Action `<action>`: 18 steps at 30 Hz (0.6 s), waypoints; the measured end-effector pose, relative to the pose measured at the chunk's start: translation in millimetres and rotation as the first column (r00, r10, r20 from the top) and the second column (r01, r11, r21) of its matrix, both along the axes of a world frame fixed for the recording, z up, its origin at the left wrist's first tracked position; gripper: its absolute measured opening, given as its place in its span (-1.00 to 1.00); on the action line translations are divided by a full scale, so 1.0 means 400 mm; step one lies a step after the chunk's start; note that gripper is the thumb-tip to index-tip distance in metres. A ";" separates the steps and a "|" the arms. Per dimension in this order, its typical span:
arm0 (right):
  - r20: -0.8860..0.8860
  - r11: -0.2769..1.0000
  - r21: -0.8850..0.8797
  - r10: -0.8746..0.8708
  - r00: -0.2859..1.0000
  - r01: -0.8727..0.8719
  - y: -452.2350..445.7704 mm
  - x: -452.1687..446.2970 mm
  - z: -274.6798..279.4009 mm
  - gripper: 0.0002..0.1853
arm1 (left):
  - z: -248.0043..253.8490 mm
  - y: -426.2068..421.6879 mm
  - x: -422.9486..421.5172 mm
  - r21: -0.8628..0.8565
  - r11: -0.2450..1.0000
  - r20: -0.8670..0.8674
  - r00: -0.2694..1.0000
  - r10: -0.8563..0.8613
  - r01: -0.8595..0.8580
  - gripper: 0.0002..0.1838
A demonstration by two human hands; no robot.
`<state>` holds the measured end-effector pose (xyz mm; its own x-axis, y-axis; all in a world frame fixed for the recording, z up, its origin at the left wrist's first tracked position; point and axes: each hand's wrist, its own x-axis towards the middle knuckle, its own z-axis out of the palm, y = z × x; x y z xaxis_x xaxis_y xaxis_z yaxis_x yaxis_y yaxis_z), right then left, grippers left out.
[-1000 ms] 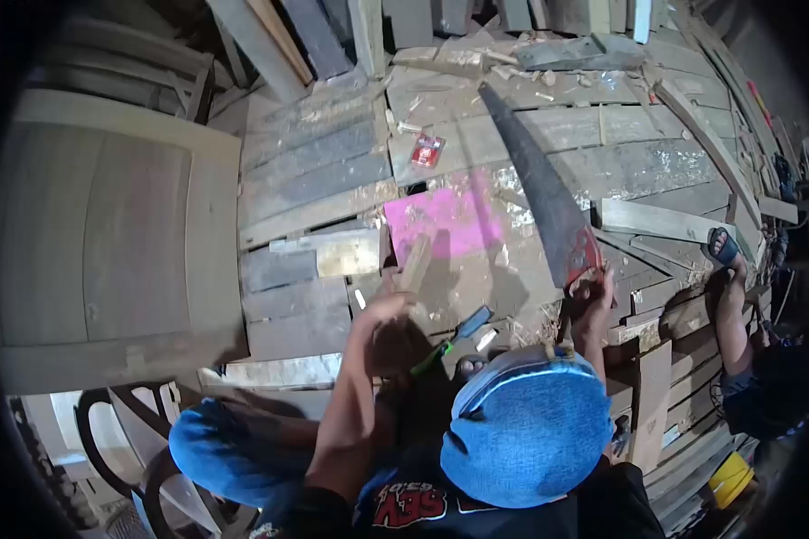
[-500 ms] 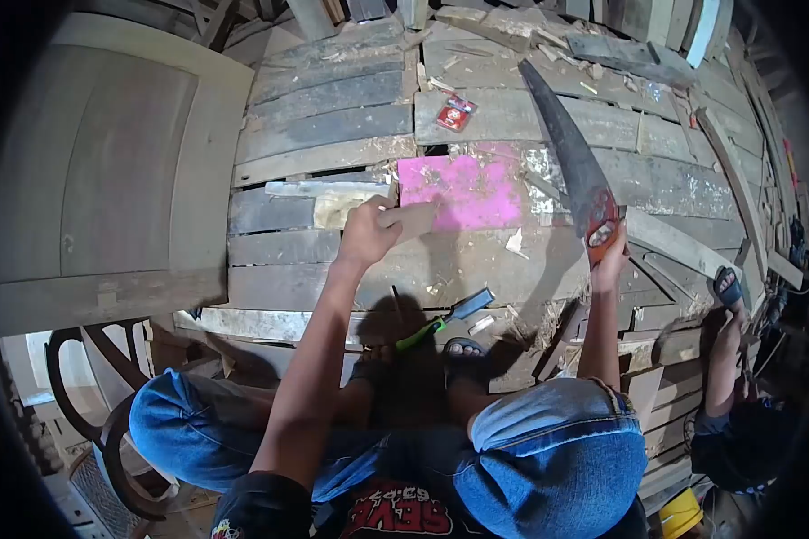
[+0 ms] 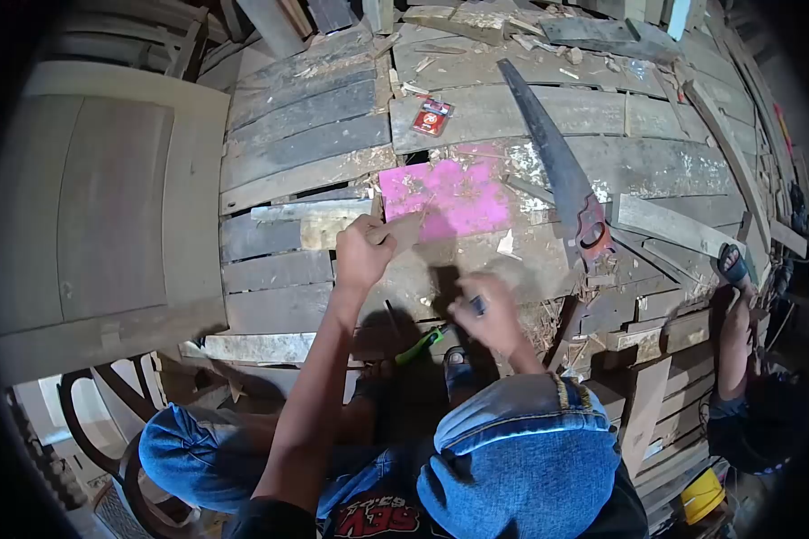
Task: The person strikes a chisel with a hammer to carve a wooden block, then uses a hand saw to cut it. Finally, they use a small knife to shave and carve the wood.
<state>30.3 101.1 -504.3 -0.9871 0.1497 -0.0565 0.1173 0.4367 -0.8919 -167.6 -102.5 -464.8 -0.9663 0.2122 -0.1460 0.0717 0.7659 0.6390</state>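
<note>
My left hand (image 3: 364,254) is closed around a small flat piece of wood (image 3: 406,232), which it holds beside a bright pink sheet (image 3: 463,202) littered with shavings. My right hand (image 3: 494,316), somewhat blurred, hovers with fingers apart over the blue-grey end of a tool with a green handle (image 3: 419,345). Part of that tool is hidden by the hand, and its exact kind is unclear. To the right, a handsaw (image 3: 557,162) with a red handle lies on the planks, untouched by either hand.
A red package (image 3: 432,118) lies beyond the pink sheet. Wooden panels (image 3: 117,207) stand at left. Loose boards (image 3: 665,222) and wood scraps litter the plank floor, which has gaps. Another person's foot (image 3: 733,262) is at right, near a yellow container (image 3: 702,496).
My right hand has let go of the handsaw, now lying on the planks, and moved left and nearer to the green-handled tool. My left hand still holds the wood. The view has shifted slightly.
</note>
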 end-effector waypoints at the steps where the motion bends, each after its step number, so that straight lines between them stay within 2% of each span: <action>1: -0.039 0.955 0.114 0.278 0.960 -0.272 -0.062 0.016 -0.045 -0.58 | 0.006 0.004 -0.005 -0.013 1.000 -0.005 1.000 -0.009 0.008 -0.64; 3: -0.164 0.814 0.124 0.581 0.797 -0.568 -0.189 0.056 -0.174 -0.60 | 0.017 0.015 -0.010 -0.039 0.999 0.005 1.000 -0.017 0.017 -0.63; 5: 0.039 0.633 0.440 0.695 0.718 -0.637 -0.279 0.084 -0.236 -0.65 | 0.025 0.018 -0.011 -0.072 0.997 0.037 0.999 -0.019 0.022 -0.60; 6: 0.080 0.564 0.516 0.717 0.692 -0.644 -0.287 0.081 -0.239 -0.67 | 0.031 0.023 -0.013 -0.061 0.998 0.105 0.994 0.028 -0.022 -0.43; 7: 0.120 0.489 0.585 0.737 0.665 -0.647 -0.295 0.078 -0.240 -0.69 | 0.040 0.024 -0.012 -0.060 0.998 0.100 0.994 0.041 -0.036 -0.36; 9: 0.054 0.465 0.620 0.779 0.625 -0.632 -0.287 0.067 -0.237 -0.70 | 0.063 0.021 -0.010 -0.056 0.996 0.086 0.994 0.073 -0.069 -0.20; 10: 0.095 0.471 0.588 0.767 0.634 -0.657 -0.295 0.056 -0.235 -0.69 | 0.056 0.009 -0.015 -0.032 0.999 0.096 0.995 0.041 -0.038 -0.10; 12: -0.038 0.566 0.629 0.707 0.706 -0.533 -0.276 0.062 -0.256 -0.68 | 0.066 -0.002 -0.019 -0.055 0.999 0.107 0.994 0.006 0.000 -0.13; 14: -0.046 0.555 0.672 0.692 0.720 -0.490 -0.273 0.082 -0.292 -0.69 | 0.087 -0.013 -0.008 -0.049 0.998 0.126 0.992 -0.022 0.028 -0.19; 16: 0.095 0.436 0.705 0.724 0.684 -0.559 -0.263 0.077 -0.313 -0.68 | 0.099 -0.026 -0.003 -0.114 0.988 0.120 0.989 -0.090 0.104 -0.21; 18: 0.267 0.333 0.650 0.742 0.615 -0.684 -0.275 0.064 -0.324 -0.66 | 0.124 -0.038 0.012 -0.202 0.971 0.095 0.990 -0.107 0.124 -0.25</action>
<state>55.9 -9.1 -633.9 -0.7316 -0.6496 -0.2068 -0.5769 0.7516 -0.3199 -162.8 -117.7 -415.4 -0.9197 0.2786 -0.2766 0.1212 0.8717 0.4748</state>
